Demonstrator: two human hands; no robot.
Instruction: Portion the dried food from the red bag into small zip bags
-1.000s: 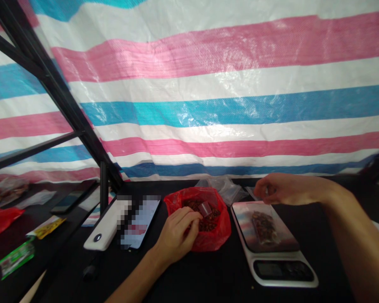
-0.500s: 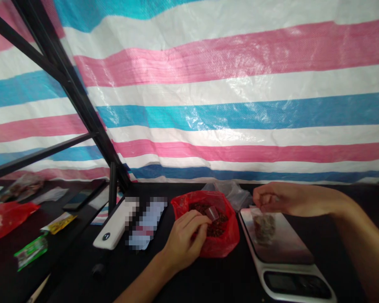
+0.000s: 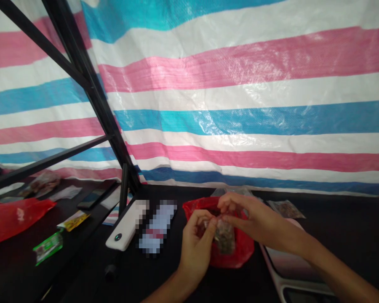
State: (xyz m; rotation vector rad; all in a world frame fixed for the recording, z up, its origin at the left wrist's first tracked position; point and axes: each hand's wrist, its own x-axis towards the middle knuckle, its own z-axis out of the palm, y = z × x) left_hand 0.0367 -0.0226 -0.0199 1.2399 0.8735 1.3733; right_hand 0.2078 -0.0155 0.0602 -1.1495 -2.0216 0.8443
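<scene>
A small clear plastic bag (image 3: pixel 225 239) with brownish contents hangs in front of the red plastic bag (image 3: pixel 241 254). My left hand (image 3: pixel 198 240) pinches its upper edge from the left. From the right, my right hand (image 3: pixel 244 216) grips the same edge, fingers close to those of my left. Behind them the open red bag's dark granular contents are mostly hidden. To the right lies a kitchen scale (image 3: pixel 287 265), its plate partly covered by my right forearm.
Behind the scale lies another filled clear bag (image 3: pixel 286 208). A white power bank (image 3: pixel 126 227) and a blurred-out phone-like item (image 3: pixel 158 229) are left of my hands. Small green (image 3: pixel 49 247) and yellow packets (image 3: pixel 74 221) lie farther left, beyond a black metal frame (image 3: pixel 97 105).
My right hand has brought the small clear bag leftward off the scale to the red bag. My left hand has left the red bag's contents and joined it. The view has shifted slightly.
</scene>
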